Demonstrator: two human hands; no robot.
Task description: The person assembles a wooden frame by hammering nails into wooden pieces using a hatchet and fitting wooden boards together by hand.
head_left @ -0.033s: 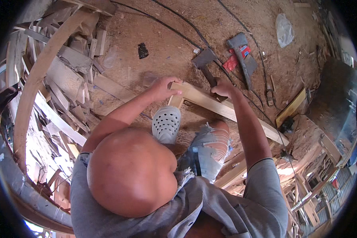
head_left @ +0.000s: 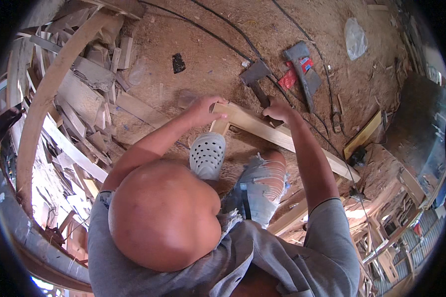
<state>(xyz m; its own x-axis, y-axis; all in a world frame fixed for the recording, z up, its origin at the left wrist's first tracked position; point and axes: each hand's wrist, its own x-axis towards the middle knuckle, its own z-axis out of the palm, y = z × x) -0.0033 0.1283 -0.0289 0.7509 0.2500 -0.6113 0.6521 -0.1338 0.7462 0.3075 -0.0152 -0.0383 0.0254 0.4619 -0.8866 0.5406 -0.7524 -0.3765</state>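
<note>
My left hand is closed round the near-left end of a long pale wooden beam, its thumb on top. The beam slants down to the right across the ground. Under that end, a shorter wooden piece meets it at a corner, and my grey clog rests against this piece. My right hand grips the dark handle of a hammer, just over the beam. The hammer's blocky grey head lies beyond the beam, close to the ground. How the two wooden pieces are joined is hidden by my fingers.
Another hammer-like tool lies on the ground beside a red wrapper. Black cables cross the dirt. Scrap wood is heaped at left. A dark board leans at right, near a clear plastic bag.
</note>
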